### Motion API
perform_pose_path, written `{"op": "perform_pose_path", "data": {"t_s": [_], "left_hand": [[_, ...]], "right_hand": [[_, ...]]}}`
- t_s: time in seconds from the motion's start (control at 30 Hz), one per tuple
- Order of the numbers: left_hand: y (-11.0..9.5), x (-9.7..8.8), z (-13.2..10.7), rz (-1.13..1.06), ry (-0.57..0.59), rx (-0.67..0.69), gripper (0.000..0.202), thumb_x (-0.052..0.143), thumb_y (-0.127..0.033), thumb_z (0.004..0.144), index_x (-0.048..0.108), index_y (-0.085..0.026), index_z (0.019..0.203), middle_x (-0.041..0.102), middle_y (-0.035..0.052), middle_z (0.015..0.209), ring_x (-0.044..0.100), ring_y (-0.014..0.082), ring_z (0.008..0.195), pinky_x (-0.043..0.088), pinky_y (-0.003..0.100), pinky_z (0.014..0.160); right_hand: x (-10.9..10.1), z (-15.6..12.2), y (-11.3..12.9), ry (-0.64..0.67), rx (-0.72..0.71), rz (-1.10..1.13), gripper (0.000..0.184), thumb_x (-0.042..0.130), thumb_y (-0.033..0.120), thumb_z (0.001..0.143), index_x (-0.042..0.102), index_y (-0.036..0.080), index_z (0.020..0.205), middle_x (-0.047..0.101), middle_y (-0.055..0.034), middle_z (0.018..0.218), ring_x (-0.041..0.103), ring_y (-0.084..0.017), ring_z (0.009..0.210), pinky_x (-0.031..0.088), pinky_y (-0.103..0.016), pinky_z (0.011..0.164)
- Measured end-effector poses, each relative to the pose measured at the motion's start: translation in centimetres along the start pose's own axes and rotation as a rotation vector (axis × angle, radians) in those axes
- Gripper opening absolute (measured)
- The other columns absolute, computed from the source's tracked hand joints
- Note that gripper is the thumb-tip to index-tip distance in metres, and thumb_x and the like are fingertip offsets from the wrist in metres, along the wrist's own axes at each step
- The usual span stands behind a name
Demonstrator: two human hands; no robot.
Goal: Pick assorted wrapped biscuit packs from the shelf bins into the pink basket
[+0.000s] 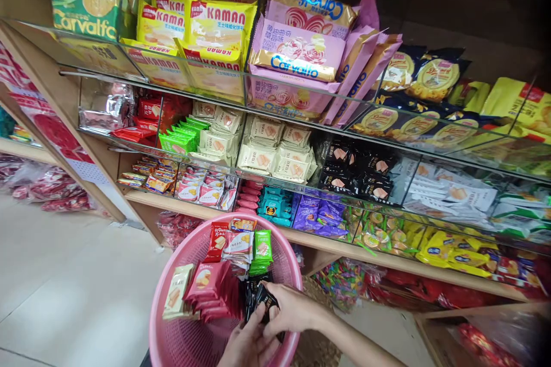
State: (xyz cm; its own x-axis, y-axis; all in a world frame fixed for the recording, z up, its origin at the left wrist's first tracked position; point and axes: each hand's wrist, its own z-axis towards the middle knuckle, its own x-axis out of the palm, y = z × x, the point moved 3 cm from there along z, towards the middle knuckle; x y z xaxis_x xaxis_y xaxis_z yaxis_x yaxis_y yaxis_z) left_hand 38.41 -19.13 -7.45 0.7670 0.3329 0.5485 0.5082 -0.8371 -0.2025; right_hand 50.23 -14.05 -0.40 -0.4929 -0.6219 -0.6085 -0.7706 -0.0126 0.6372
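A pink plastic basket (172, 332) sits low in front of me, holding several small snack packets: red ones (210, 286), cream ones (174, 298), green ones (262, 249) and black ones (258, 298). My right hand (290, 309) reaches in from the right, its fingers closed on the black packets inside the basket. My left hand (247, 347) comes up from the bottom edge, fingers curled against the same black packets. Both hands meet at the basket's near right side.
Wooden shelves with clear acrylic dividers (241, 91) rise behind the basket, stocked with yellow Kaman bags (215, 28), pink Carvallo bags (297, 51), and bins of cream (275, 149), black (357, 172) and green packets (178, 137). Pale tiled floor (64, 286) lies to the left.
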Motion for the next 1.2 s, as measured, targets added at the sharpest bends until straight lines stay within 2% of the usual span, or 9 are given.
{"op": "perform_pose_path", "data": {"t_s": [0.17,0.37,0.47,0.53,0.7,0.8,0.9,1.0,1.2], "left_hand": [[-0.3,0.2,0.5,0.049,-0.071,0.122,0.041,0.079,-0.034,0.061,0.057,-0.019,0.092,0.069,0.0011,0.070,0.066,0.0161,0.062,0.051,0.026,0.063],[-0.8,1.1,0.0,0.012,-0.092,0.119,0.033,0.073,-0.028,0.069,0.053,-0.019,0.094,0.058,-0.0043,0.060,0.063,0.0133,0.060,0.052,0.026,0.068],[-1.1,1.2,0.1,0.024,-0.083,0.074,0.037,0.069,-0.033,0.073,0.052,-0.017,0.103,0.065,0.0056,0.089,0.067,0.0169,0.077,0.051,0.027,0.074],[-1.3,1.1,0.1,0.016,-0.074,0.070,0.037,0.064,-0.033,0.078,0.050,-0.017,0.108,0.061,0.0105,0.110,0.066,0.0179,0.086,0.050,0.027,0.078],[-1.2,0.1,0.6,0.031,0.002,0.027,0.029,0.045,-0.030,0.088,0.049,-0.017,0.114,0.057,0.0113,0.123,0.062,0.0179,0.099,0.047,0.027,0.083],[-0.4,-0.9,1.4,0.088,0.041,-0.061,0.037,0.047,-0.018,0.082,0.045,-0.014,0.119,0.057,0.0127,0.125,0.059,0.0210,0.107,0.045,0.029,0.088],[-0.1,-1.6,2.5,0.095,0.035,-0.042,0.060,0.049,-0.005,0.068,0.037,-0.013,0.125,0.054,0.0138,0.128,0.056,0.0220,0.113,0.044,0.029,0.091],[-0.1,-1.7,3.5,0.090,0.042,-0.009,0.069,0.049,-0.004,0.065,0.030,-0.015,0.130,0.052,0.0138,0.130,0.052,0.0220,0.118,0.042,0.029,0.093],[-0.1,-1.4,4.8,0.023,0.160,0.019,0.073,0.045,-0.002,0.063,0.030,-0.014,0.132,0.049,0.0140,0.133,0.044,0.0233,0.126,0.040,0.032,0.097]], "right_hand": [[0.7,-1.0,1.0,-0.144,0.083,-0.161,0.059,0.070,0.025,0.054,0.048,0.020,0.108,0.060,-0.0060,0.102,0.056,-0.025,0.095,0.042,-0.031,0.075],[1.1,-0.5,0.7,-0.232,0.101,-0.332,0.042,0.063,0.015,0.059,0.050,0.021,0.098,0.055,-0.0062,0.106,0.055,-0.025,0.100,0.044,-0.033,0.078],[1.0,0.0,0.6,-0.246,0.077,-0.435,0.042,0.057,0.006,0.062,0.050,0.021,0.100,0.055,-0.0069,0.110,0.056,-0.026,0.100,0.046,-0.034,0.075],[1.0,0.4,0.7,-0.260,0.050,-0.523,0.047,0.056,0.002,0.062,0.049,0.020,0.105,0.054,-0.0087,0.114,0.055,-0.028,0.103,0.046,-0.038,0.077],[1.1,1.2,1.0,-0.305,-0.066,-0.673,0.043,0.061,0.005,0.065,0.051,0.018,0.105,0.059,-0.0093,0.108,0.054,-0.030,0.102,0.045,-0.043,0.083],[1.1,1.7,0.8,-0.298,-0.115,-0.727,0.040,0.062,0.006,0.067,0.052,0.016,0.104,0.060,-0.0093,0.104,0.055,-0.028,0.099,0.047,-0.043,0.081],[1.2,2.1,0.5,-0.316,-0.152,-0.742,0.040,0.061,0.007,0.071,0.051,0.015,0.108,0.061,-0.0091,0.103,0.056,-0.027,0.099,0.049,-0.042,0.081],[1.4,2.3,0.2,-0.381,-0.173,-0.777,0.039,0.055,0.007,0.077,0.049,0.015,0.114,0.061,-0.0089,0.103,0.057,-0.026,0.098,0.050,-0.041,0.081],[2.1,2.2,-0.4,-0.538,-0.187,-0.841,0.034,0.049,0.010,0.083,0.049,0.016,0.117,0.059,-0.0093,0.106,0.055,-0.026,0.100,0.050,-0.040,0.079]]}}
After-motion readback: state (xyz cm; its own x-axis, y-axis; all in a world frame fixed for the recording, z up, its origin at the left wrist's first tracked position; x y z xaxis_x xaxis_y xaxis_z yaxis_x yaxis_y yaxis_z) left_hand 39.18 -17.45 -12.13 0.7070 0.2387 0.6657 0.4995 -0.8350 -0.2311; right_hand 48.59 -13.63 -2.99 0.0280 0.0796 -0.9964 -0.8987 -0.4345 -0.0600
